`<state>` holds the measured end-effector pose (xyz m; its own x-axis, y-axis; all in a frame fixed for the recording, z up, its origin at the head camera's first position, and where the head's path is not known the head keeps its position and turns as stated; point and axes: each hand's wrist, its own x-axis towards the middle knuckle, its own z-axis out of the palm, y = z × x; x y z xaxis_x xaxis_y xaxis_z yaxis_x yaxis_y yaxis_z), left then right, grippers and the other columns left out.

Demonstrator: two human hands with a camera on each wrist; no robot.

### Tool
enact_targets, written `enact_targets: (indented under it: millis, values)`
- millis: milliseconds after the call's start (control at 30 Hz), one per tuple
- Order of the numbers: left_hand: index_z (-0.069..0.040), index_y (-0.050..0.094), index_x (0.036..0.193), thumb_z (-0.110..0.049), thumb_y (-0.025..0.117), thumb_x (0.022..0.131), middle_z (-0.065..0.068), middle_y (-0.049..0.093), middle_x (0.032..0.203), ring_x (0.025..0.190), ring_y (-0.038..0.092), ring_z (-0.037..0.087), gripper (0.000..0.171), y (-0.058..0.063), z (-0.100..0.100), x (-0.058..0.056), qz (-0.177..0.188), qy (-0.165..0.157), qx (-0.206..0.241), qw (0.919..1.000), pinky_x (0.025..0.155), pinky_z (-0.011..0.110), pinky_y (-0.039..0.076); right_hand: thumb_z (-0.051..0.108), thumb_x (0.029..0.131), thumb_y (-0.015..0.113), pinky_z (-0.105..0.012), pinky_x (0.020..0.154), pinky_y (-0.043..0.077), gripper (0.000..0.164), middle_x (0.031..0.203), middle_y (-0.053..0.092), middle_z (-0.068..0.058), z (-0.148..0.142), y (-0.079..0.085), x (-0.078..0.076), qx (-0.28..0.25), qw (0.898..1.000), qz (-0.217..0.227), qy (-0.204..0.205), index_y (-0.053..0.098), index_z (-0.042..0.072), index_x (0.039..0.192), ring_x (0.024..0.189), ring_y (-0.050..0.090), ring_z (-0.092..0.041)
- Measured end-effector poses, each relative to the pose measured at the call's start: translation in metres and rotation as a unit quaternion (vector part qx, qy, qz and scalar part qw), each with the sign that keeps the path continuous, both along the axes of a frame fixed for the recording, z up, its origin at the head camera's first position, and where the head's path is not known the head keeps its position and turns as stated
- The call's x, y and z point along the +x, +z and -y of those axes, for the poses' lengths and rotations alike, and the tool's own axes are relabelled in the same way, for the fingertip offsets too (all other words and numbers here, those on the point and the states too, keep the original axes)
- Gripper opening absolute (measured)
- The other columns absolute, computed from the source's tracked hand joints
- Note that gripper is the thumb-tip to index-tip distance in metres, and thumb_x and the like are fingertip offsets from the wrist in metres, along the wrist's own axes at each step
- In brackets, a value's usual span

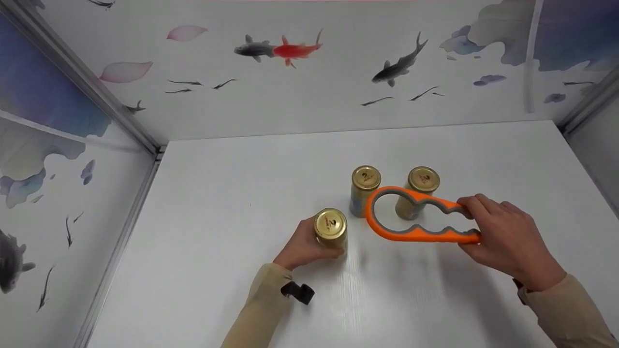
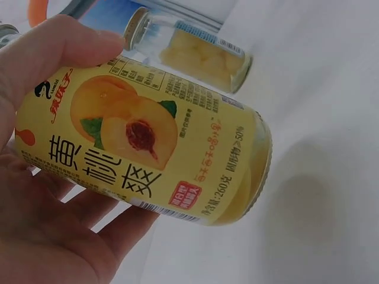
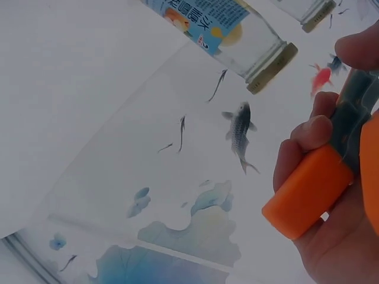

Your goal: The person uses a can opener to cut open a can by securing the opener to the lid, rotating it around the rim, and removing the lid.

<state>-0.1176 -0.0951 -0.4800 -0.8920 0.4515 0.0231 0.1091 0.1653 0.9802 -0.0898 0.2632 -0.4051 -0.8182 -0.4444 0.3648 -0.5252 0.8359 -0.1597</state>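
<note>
My left hand (image 1: 304,246) grips a glass jar with a gold lid (image 1: 331,224) around its side, thumb on the near side. In the left wrist view, the jar's yellow label (image 2: 142,136) shows a peach, and its base has a shadow apart from it on the table. My right hand (image 1: 508,237) holds the handle ends of an orange and grey jar opener (image 1: 416,236). The opener's loop points left, to the right of the held jar, with nothing inside its grip. One orange handle end (image 3: 308,192) shows between my fingers in the right wrist view.
Two more gold-lidded jars stand behind: one (image 1: 366,179) just beyond the opener's loop, another (image 1: 423,180) farther right, partly overlapped by the opener. A blue label (image 3: 213,23) shows on one. Panels printed with fish (image 1: 396,70) border the white table (image 1: 232,193) at back and sides.
</note>
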Motion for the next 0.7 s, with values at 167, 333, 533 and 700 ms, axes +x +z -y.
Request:
enact_targets:
  millis: [167,333,533,700]
  values:
    - [-0.007,0.059,0.124,0.001,0.083,0.066,-0.003,0.063,0.115,0.111,0.056,0.013,0.063,-0.001,-0.004,0.006,-0.018,-0.014,-0.015,0.9996,0.101,0.034,0.04,0.006,0.056,0.08,-0.042,0.059,0.047,0.054,0.085,0.06,-0.006,-0.001,0.008,-0.002,-0.004,1.0,-0.009,0.006,0.056,0.002,0.105,0.066,0.054,-0.021]
    - [-0.01,0.059,0.124,0.0,0.082,0.067,-0.008,0.063,0.114,0.109,0.056,0.01,0.062,0.0,-0.012,0.01,-0.023,-0.023,-0.031,0.999,0.1,0.032,0.041,0.007,0.055,0.08,-0.041,0.061,0.046,0.056,0.086,0.06,-0.006,0.004,0.013,-0.005,-0.004,1.0,-0.014,0.016,0.056,0.003,0.105,0.069,0.057,-0.02]
    - [-0.015,0.059,0.123,-0.001,0.082,0.067,-0.009,0.063,0.114,0.107,0.056,0.009,0.062,-0.004,-0.026,0.014,-0.018,-0.034,-0.037,0.9986,0.098,0.031,0.042,0.005,0.056,0.079,-0.04,0.064,0.045,0.054,0.086,0.06,-0.004,0.019,0.015,-0.005,-0.012,0.999,-0.006,0.032,0.058,0.005,0.106,0.072,0.057,-0.018]
    - [-0.013,0.06,0.121,-0.002,0.081,0.069,-0.005,0.064,0.113,0.106,0.057,0.01,0.056,0.002,-0.035,0.021,-0.014,-0.034,-0.034,0.9987,0.096,0.032,0.044,0.006,0.056,0.08,-0.039,0.064,0.044,0.053,0.085,0.059,-0.002,0.035,0.015,-0.001,-0.001,0.999,0.003,0.038,0.059,0.005,0.104,0.071,0.055,-0.017]
